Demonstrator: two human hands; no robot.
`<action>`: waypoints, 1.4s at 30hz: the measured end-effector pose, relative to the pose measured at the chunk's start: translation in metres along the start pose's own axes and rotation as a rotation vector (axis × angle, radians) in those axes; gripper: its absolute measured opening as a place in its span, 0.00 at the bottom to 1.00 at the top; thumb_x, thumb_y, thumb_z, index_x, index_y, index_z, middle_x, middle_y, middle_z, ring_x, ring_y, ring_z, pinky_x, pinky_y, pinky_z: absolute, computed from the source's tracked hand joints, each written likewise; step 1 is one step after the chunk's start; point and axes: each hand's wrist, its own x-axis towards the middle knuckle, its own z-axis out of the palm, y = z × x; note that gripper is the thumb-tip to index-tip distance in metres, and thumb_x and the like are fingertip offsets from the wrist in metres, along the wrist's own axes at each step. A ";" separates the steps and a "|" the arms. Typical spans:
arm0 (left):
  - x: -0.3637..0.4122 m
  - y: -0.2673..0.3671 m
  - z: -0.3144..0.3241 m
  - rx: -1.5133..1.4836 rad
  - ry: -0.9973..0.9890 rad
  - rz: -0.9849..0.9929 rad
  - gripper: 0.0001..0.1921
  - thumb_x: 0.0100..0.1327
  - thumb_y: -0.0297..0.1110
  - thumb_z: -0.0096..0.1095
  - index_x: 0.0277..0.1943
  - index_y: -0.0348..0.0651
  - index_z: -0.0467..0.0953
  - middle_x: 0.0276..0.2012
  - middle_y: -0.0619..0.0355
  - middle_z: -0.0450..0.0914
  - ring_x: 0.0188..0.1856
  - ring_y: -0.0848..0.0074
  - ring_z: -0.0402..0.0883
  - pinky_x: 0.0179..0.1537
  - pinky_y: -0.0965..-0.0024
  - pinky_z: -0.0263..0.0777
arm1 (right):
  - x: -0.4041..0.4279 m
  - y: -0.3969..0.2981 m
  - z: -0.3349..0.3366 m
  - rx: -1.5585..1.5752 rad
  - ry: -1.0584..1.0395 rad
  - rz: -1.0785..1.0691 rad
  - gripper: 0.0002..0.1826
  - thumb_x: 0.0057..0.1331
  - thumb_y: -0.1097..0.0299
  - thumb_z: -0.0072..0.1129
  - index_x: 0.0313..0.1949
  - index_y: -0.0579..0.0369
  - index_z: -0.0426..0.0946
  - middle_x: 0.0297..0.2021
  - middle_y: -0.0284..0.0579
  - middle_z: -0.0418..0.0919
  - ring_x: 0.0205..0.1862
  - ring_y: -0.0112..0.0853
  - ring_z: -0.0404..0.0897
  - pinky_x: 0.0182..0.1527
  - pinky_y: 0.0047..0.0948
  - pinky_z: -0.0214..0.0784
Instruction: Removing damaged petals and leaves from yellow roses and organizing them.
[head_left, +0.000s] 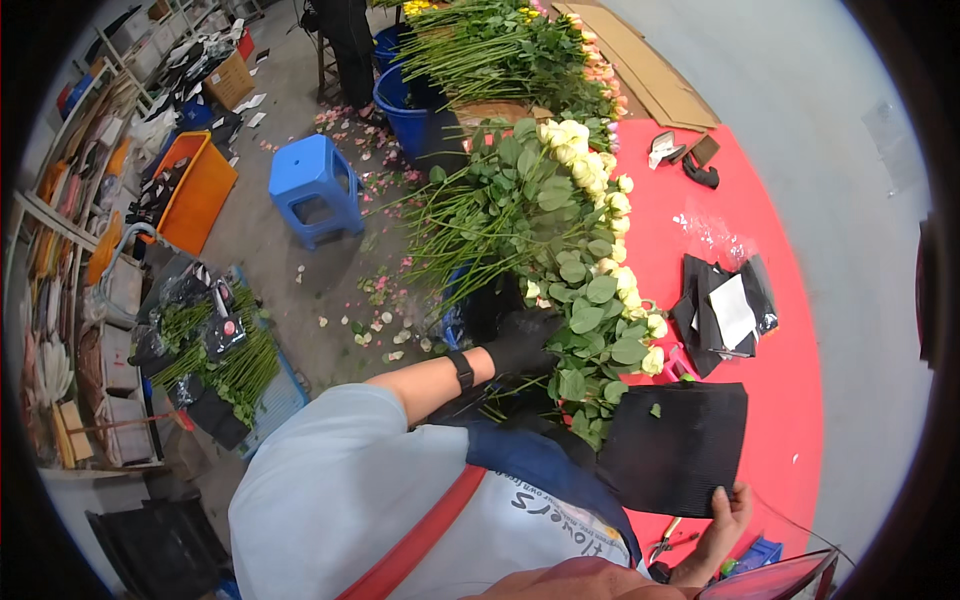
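Observation:
My left hand (521, 341), in a black glove with a dark watch on the wrist, reaches to the stems and leaves of the cream-white roses (626, 281). Leaves hide its fingertips, so its grip cannot be made out. At the lower right, my bare right hand (727, 514) pinches the corner of a black ribbed sheet (675, 450), thumb on top. A small leaf fragment (655, 410) lies on that sheet. The rose heads line up over a red tabletop (765, 420), their stems pointing left past its edge.
Black packets with a white paper (733, 311) lie on the table. Pliers-like tools (664, 541) and a blue box (759, 553) sit near my right hand. Pink roses (600, 71) lie beyond. A blue stool (315, 187), blue bucket (409, 127) and orange bin (196, 195) stand on the petal-strewn floor.

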 end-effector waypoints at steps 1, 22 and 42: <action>0.006 0.004 -0.013 -0.042 0.144 0.178 0.40 0.51 0.55 0.66 0.62 0.39 0.65 0.58 0.41 0.70 0.55 0.53 0.73 0.56 0.55 0.67 | 0.001 -0.014 -0.003 -0.014 0.003 -0.048 0.09 0.61 0.76 0.57 0.41 0.59 0.72 0.36 0.37 0.77 0.37 0.21 0.74 0.45 0.20 0.66; -0.025 0.051 -0.142 -0.568 -0.537 -0.093 0.35 0.64 0.38 0.59 0.68 0.31 0.52 0.48 0.45 0.79 0.50 0.72 0.76 0.50 0.67 0.70 | 0.106 -0.099 0.090 0.175 -0.230 -0.308 0.04 0.60 0.75 0.55 0.28 0.58 0.70 0.24 0.29 0.70 0.28 0.16 0.66 0.34 0.16 0.57; -0.035 0.101 -0.128 -1.066 -0.369 -0.108 0.34 0.52 0.32 0.71 0.62 0.37 0.65 0.57 0.53 0.74 0.57 0.72 0.73 0.59 0.67 0.66 | 0.161 -0.025 0.146 0.013 -0.035 -0.655 0.10 0.66 0.70 0.56 0.37 0.67 0.78 0.23 0.30 0.72 0.24 0.16 0.63 0.27 0.17 0.54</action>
